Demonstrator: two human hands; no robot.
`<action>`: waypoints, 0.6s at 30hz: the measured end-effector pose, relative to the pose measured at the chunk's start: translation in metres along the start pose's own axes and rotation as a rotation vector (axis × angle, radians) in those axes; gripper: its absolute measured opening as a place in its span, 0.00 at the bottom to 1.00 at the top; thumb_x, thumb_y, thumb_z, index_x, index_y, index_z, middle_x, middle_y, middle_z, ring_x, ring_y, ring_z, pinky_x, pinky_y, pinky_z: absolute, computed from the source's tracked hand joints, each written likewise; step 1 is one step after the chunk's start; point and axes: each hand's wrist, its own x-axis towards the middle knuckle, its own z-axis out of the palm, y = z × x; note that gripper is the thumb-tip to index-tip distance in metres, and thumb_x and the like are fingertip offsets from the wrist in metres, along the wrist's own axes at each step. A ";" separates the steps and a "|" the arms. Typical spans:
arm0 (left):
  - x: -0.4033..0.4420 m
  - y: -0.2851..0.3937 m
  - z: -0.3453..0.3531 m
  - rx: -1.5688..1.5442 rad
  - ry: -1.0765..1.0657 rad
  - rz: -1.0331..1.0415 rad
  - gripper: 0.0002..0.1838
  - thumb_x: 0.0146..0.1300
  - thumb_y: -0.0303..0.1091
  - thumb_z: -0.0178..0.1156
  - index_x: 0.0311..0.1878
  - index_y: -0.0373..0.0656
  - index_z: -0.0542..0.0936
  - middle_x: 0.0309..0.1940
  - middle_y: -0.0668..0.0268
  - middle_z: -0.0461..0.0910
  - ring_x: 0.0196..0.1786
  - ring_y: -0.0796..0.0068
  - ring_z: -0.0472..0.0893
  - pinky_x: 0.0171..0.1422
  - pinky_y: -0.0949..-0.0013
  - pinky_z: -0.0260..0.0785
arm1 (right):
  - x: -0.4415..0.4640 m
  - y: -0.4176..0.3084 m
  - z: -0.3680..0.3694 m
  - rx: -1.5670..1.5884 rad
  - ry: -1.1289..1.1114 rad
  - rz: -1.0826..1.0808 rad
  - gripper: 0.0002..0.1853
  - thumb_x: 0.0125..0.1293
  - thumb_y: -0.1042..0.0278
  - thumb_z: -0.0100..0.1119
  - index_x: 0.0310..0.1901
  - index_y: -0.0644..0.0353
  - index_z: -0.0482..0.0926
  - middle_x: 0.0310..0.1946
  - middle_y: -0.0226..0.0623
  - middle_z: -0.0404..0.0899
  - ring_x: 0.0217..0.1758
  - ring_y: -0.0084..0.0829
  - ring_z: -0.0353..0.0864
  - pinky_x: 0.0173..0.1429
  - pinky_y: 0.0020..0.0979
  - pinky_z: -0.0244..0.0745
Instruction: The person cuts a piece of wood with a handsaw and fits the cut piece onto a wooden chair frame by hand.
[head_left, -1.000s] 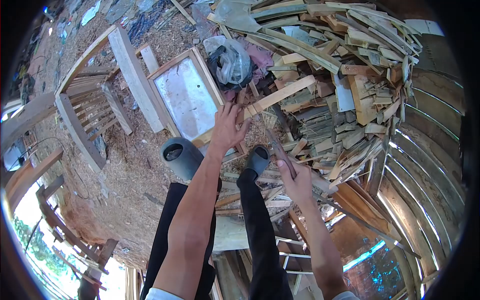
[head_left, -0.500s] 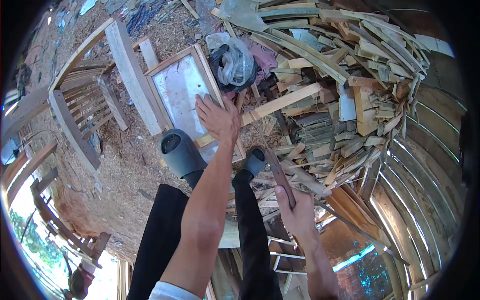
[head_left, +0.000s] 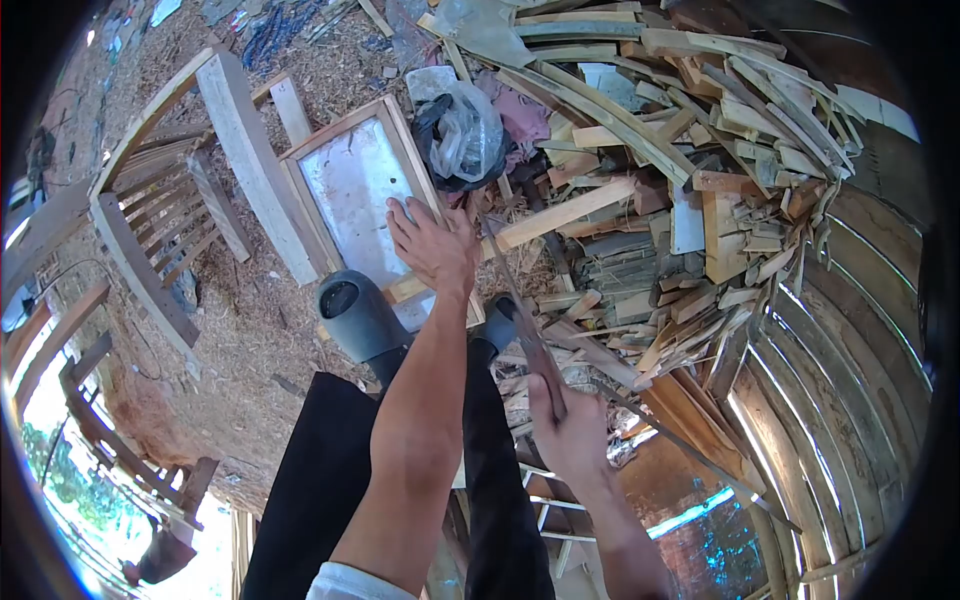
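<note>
My left hand [head_left: 435, 245] lies flat with fingers spread on a framed panel [head_left: 345, 165], a pale sheet inside a wooden rim. It rests over the near side rail, where a wooden strip [head_left: 570, 215] crosses the frame and sticks out to the right. In my right hand [head_left: 570, 430] is a saw [head_left: 535, 350], gripped by its brown handle, its thin blade pointing up toward the strip beside my left hand. Whether the blade touches the wood I cannot tell. My left shoe [head_left: 360, 310] is by the strip's left end; the right shoe [head_left: 495, 325] is beside the frame's lower corner.
Offcuts [head_left: 680, 270] are heaped on the right, before a slatted wall [head_left: 840, 400]. A clear plastic bag [head_left: 468, 135] lies above the frame. A curved wooden chair-like frame [head_left: 250, 165] stands to the left on the shavings-covered ground [head_left: 220, 400]. A long thin bar [head_left: 700, 455] slants at lower right.
My right hand has moved up and left with the saw, bringing the blade close to the strip and my left hand. The left hand stays on the frame.
</note>
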 end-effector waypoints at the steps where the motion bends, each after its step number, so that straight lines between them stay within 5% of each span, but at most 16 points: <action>1: -0.003 0.000 0.001 -0.001 -0.005 0.002 0.34 0.55 0.45 0.60 0.63 0.35 0.72 0.70 0.47 0.66 0.73 0.46 0.62 0.72 0.49 0.57 | 0.010 -0.002 0.004 0.004 0.029 -0.006 0.18 0.70 0.55 0.57 0.37 0.63 0.84 0.16 0.52 0.77 0.25 0.56 0.81 0.34 0.48 0.78; 6: 0.000 0.000 0.002 0.021 0.003 0.024 0.34 0.55 0.44 0.60 0.64 0.35 0.72 0.71 0.46 0.64 0.73 0.46 0.62 0.72 0.50 0.57 | 0.099 -0.012 0.036 0.061 0.047 -0.105 0.22 0.71 0.52 0.53 0.40 0.66 0.84 0.21 0.57 0.79 0.30 0.60 0.82 0.36 0.50 0.78; 8: 0.002 0.002 0.002 0.027 -0.005 0.024 0.34 0.55 0.44 0.60 0.64 0.35 0.71 0.71 0.46 0.64 0.73 0.46 0.62 0.72 0.49 0.58 | 0.113 -0.027 0.035 0.093 -0.024 0.053 0.27 0.73 0.46 0.50 0.35 0.68 0.83 0.21 0.58 0.77 0.32 0.59 0.82 0.39 0.48 0.75; 11: -0.002 -0.004 0.003 0.022 0.003 0.022 0.34 0.56 0.43 0.60 0.64 0.35 0.71 0.72 0.46 0.64 0.73 0.47 0.62 0.72 0.49 0.58 | 0.094 -0.010 0.045 0.066 0.108 -0.112 0.29 0.73 0.46 0.50 0.32 0.70 0.82 0.20 0.57 0.77 0.32 0.59 0.81 0.39 0.49 0.74; 16: -0.002 0.003 -0.002 0.012 -0.048 -0.013 0.33 0.57 0.43 0.58 0.65 0.35 0.71 0.72 0.48 0.63 0.73 0.48 0.62 0.72 0.50 0.57 | 0.006 -0.014 -0.006 0.090 -0.027 0.117 0.29 0.73 0.49 0.52 0.28 0.71 0.80 0.15 0.52 0.74 0.22 0.52 0.79 0.34 0.47 0.71; 18: 0.001 -0.002 0.004 0.027 -0.014 0.009 0.33 0.57 0.43 0.58 0.64 0.35 0.71 0.73 0.49 0.63 0.74 0.48 0.61 0.72 0.50 0.57 | 0.007 -0.005 0.004 0.108 0.071 -0.050 0.28 0.73 0.50 0.53 0.28 0.72 0.79 0.14 0.51 0.72 0.19 0.48 0.78 0.33 0.45 0.71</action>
